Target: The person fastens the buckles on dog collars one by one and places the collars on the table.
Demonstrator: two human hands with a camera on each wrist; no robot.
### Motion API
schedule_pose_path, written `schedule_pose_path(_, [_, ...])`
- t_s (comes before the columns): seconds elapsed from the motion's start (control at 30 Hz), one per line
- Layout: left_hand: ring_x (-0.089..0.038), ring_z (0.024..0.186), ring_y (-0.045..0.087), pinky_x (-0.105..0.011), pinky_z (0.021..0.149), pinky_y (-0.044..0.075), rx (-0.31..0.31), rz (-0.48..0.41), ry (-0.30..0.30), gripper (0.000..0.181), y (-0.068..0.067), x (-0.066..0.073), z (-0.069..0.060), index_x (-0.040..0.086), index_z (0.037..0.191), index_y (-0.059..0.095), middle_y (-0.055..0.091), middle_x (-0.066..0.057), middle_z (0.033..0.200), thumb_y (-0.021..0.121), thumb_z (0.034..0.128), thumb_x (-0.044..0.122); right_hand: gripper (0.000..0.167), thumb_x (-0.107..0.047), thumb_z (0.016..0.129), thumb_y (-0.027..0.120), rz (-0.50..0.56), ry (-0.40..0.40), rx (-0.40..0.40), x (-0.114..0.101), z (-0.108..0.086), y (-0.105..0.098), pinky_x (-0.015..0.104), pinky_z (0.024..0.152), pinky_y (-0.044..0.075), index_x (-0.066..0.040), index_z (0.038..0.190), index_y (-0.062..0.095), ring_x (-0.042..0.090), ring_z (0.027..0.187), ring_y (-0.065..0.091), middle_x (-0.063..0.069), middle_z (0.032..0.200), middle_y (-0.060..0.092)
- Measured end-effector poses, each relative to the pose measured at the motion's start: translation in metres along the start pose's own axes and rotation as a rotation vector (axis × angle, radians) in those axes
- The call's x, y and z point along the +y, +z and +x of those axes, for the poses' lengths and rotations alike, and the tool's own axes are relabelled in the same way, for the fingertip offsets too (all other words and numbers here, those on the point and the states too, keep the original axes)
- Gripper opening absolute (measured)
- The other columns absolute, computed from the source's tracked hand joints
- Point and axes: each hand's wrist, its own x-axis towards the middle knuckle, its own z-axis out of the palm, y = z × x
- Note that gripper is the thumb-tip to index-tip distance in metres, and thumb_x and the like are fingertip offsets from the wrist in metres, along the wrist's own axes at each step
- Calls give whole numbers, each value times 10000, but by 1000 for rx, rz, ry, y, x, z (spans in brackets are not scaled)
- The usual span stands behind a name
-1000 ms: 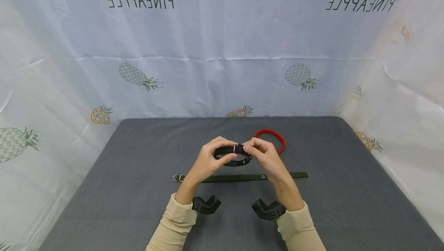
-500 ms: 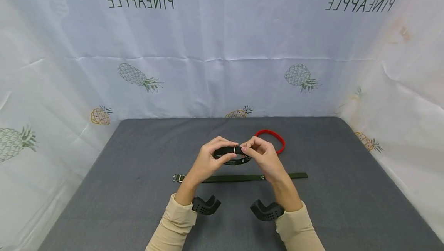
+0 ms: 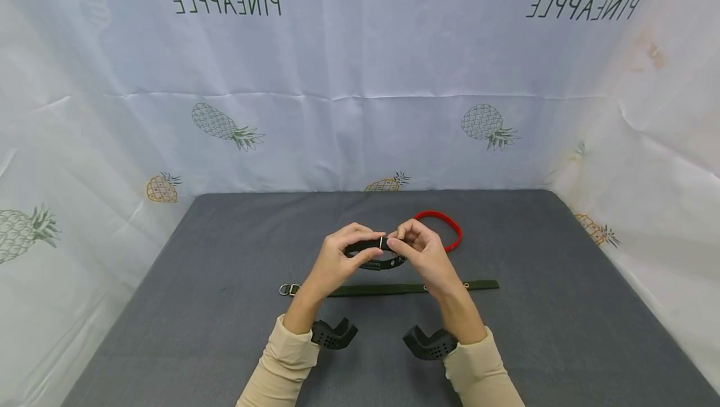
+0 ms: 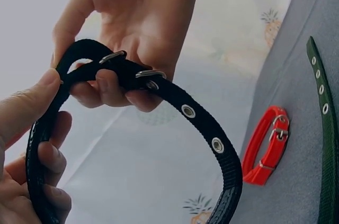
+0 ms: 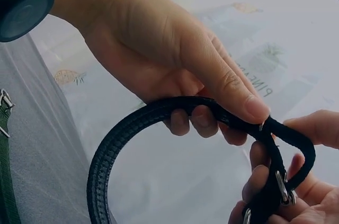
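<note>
Both hands hold up a black collar point(image 3: 382, 265) bent into a ring. My left hand point(image 3: 330, 263) pinches its strap between thumb and fingers beside a thin metal loop. On the other side, my right hand point(image 3: 432, 260) grips the buckle end. In the left wrist view, the strap makes a small raised bend point(image 4: 85, 46) near the metal buckle point(image 4: 151, 73), with eyelets along the band. The right wrist view shows my left thumb on the strap point(image 5: 137, 121) and my right fingers point(image 5: 257, 179) around the buckle part. Fingers partly hide the fastening.
A red collar point(image 3: 458, 232) lies closed in a ring behind my right hand. A green strap point(image 3: 377, 289) with metal rings and eyelets stretches across the grey table point(image 3: 225, 332), below the hands. A white pineapple-print curtain point(image 3: 360, 50) stands behind the table.
My right hand has moved slightly left, toward my left hand, and its fingertips sit closer to the thin metal loop. My left hand has barely moved.
</note>
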Motion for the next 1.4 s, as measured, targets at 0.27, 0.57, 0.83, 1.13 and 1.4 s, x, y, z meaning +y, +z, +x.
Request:
schedule_pose_path(0.27, [-31,895,614,-217,745,552,15,-124,-67,245,-4,-2,0,-22,1111,691,675,-195,1045,678,882,61,166,-261,1043,423,45,55,-177,7,5,-17,237,875,471,-170,1070,559,88,894,574,-93,947,618])
schedule_pose_path(0.57, [-10,935,621,-274,835,572,1,-199,-158,272,-6,-2,0,-23,1151,663,653,-223,1093,665,900,80,248,-264,1044,401,89,79,-274,10,6,-22,259,758,427,-158,988,618,104,786,514,-69,827,595])
schedule_pose_path(0.83, [18,901,603,-265,825,561,-26,-208,-175,279,-6,-1,1,-10,1158,652,639,-215,1076,664,909,115,214,-243,1024,459,68,108,-193,10,7,-18,251,727,395,-192,879,608,98,735,458,-77,751,540])
schedule_pose_path(1.13, [13,917,563,-211,801,514,-57,-155,-180,261,-5,1,0,33,1160,649,647,-174,1073,655,916,125,211,-141,997,504,26,35,-120,12,6,-13,265,653,333,-176,816,608,90,643,381,-92,680,466])
schedule_pose_path(1.4, [-14,873,581,-190,791,522,10,-203,-234,283,-7,-3,0,-17,1163,629,635,-196,1025,630,929,143,261,-304,1033,448,35,128,-145,12,6,-19,237,764,463,-157,952,647,93,724,530,-93,766,620])
